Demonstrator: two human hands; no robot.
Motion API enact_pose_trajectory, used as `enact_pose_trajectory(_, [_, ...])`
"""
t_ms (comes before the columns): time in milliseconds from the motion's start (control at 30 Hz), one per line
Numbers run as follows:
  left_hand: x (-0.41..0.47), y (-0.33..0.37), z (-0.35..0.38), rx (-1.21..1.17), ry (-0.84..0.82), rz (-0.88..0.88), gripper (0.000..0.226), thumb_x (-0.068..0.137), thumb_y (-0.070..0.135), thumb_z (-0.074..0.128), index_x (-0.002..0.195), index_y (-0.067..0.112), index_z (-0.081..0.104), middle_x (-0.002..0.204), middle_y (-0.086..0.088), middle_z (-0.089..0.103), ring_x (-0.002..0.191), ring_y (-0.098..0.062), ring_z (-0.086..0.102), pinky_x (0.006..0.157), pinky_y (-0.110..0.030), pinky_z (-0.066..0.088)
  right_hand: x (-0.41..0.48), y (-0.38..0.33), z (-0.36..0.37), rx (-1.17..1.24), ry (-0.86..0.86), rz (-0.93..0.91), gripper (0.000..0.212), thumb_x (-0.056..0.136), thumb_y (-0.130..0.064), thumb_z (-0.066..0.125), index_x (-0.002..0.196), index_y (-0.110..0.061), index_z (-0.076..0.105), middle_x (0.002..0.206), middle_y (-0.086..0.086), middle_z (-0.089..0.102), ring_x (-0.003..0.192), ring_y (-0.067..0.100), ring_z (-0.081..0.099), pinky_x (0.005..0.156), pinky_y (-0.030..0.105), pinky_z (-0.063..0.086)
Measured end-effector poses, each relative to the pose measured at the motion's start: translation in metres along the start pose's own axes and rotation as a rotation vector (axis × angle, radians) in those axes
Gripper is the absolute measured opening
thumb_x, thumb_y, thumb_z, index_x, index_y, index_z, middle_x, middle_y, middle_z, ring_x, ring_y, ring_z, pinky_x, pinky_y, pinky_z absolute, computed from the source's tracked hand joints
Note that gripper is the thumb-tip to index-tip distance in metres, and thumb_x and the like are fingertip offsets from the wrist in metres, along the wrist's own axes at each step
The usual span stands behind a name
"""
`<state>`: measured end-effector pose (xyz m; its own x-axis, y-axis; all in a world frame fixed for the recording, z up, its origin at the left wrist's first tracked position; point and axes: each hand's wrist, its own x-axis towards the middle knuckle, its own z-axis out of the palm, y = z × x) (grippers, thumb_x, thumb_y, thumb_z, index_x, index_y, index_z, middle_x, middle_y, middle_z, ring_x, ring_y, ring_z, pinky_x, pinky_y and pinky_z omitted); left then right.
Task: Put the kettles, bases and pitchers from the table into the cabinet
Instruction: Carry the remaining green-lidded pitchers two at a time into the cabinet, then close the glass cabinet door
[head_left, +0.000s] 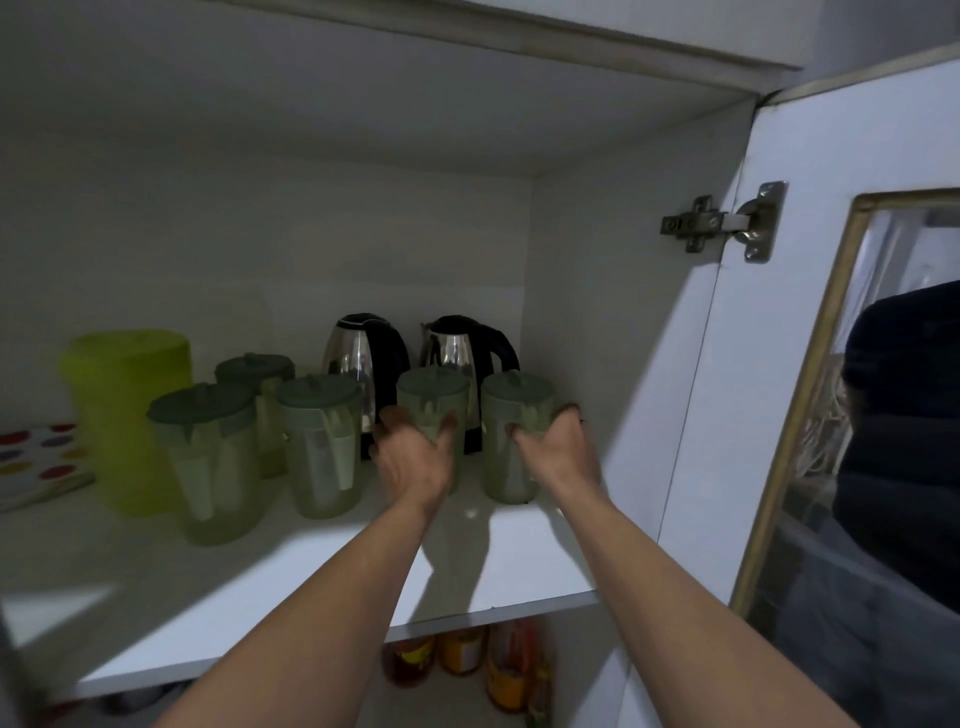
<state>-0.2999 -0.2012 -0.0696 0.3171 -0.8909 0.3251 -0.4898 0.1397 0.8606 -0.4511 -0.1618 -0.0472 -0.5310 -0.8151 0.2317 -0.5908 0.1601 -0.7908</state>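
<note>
Two steel kettles with black handles (358, 348) (457, 343) stand at the back of the white cabinet shelf (260, 597). In front of them stand several translucent green pitchers with dark lids. My left hand (415, 457) wraps around one pitcher (434, 395) standing on the shelf. My right hand (553, 447) cups the rightmost pitcher (511, 467), thumb on its left and fingers round its right side. Three more pitchers (208, 467) (322, 447) (257, 369) stand further left. The kettle bases are hidden behind the pitchers.
A tall yellow-green container (124, 405) and a dotted flat item (36, 457) sit at the shelf's left. The cabinet door (769, 364) with its hinge (722, 223) stands open at the right. Bottles (467, 660) fill the shelf below.
</note>
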Motion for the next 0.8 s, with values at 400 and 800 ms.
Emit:
enact_pose_trajectory(400, [-0.058, 0.062, -0.107, 0.062, -0.05, 0.382, 0.047, 0.097, 0.049, 0.047, 0.125, 0.013, 0.053, 0.122, -0.016, 0.058, 0.113, -0.036, 0.051, 0.093, -0.045, 0.045, -0.116, -0.046, -0.092, -0.216, 0.018, -0.237, 0.06, 0.099, -0.033, 0.06, 0.147, -0.006, 0.036, 0.145, 0.018, 0.048, 0.132, 0.036, 0.05, 0.102, 0.042, 0.045])
enact_pose_trajectory(800, [-0.171, 0.124, -0.203, -0.006, -0.294, 0.755, 0.041, 0.1, 0.042, 0.045, 0.131, 0.017, 0.056, 0.127, -0.012, 0.057, 0.115, -0.031, 0.056, 0.099, -0.042, 0.045, -0.275, -0.067, -0.239, -0.444, 0.182, -0.309, 0.062, 0.099, -0.039, 0.058, 0.151, -0.009, 0.04, 0.151, 0.012, 0.05, 0.135, 0.031, 0.05, 0.106, 0.043, 0.045])
